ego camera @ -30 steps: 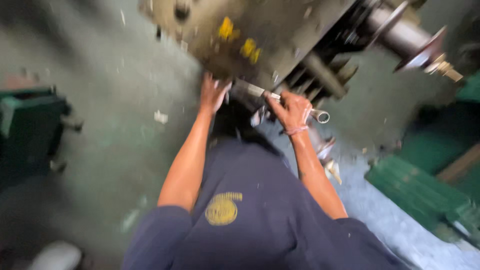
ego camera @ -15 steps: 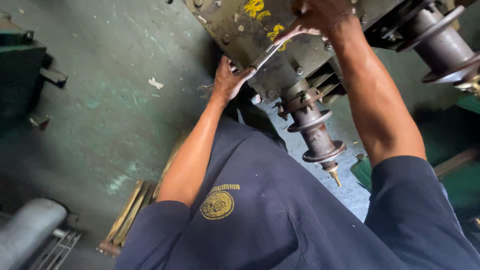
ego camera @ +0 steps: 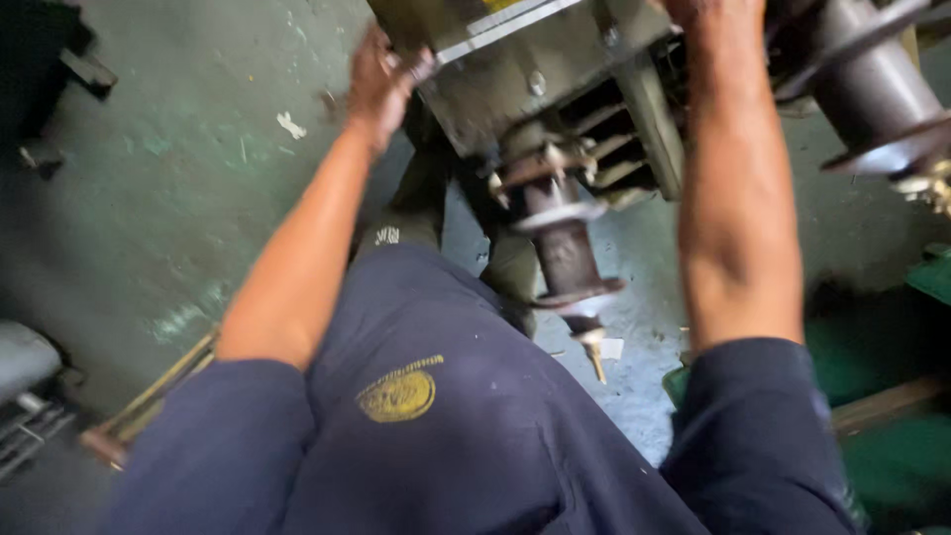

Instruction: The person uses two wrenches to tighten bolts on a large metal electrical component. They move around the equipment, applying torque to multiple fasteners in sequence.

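Our left hand (ego camera: 381, 74) grips the lower-left corner of the grey machine housing (ego camera: 535, 69), fingers curled round the edge. Centre: rusty ribbed shaft (ego camera: 565, 248) hangs below the housing, over green floor (ego camera: 178, 178). Our right hand (ego camera: 708, 10) is mostly cut off at top; can't tell its grip.

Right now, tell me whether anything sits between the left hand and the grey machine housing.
Nothing visible does. The left hand already rests against the corner of the grey machine housing, fingers on its edge, with only green floor beside it.
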